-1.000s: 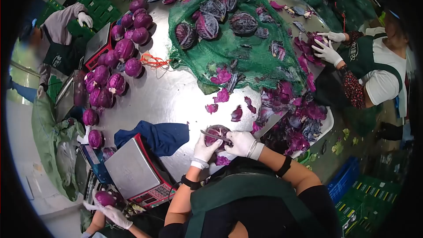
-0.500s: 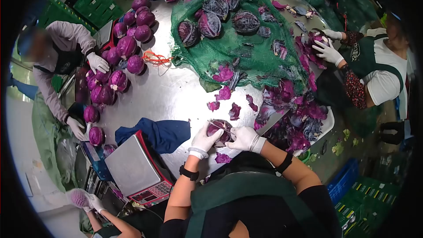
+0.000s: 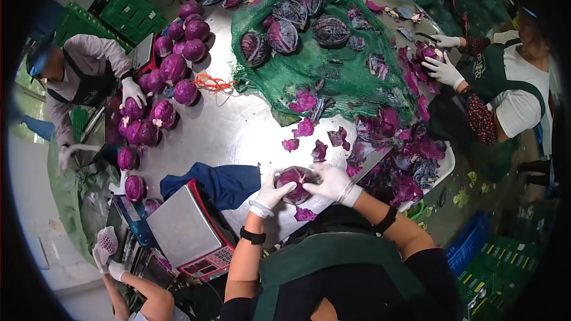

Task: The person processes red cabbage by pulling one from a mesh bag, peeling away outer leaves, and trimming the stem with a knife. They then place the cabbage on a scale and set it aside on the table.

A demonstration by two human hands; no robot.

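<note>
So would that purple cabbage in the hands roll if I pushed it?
Once let go, the red cabbage would probably roll on the smooth metal table, since it looks round. Its tightly wrapped leaves suggest it's firm and fairly heavy for its size.

Your gloves (image 3: 302, 187) look thin, smooth and faintly shiny. The tabletop (image 3: 226, 125) is smooth metal that throws back a bright glare. Your scale (image 3: 180, 226) has a duller metal plate in a glossy red plastic frame. The blue cloth (image 3: 223, 184) is matt and creased; the green net (image 3: 333, 77) is rough, open mesh. Your cabbage (image 3: 293, 184) has glossy skin, and the crates (image 3: 502, 261) look like hard plastic.
</note>
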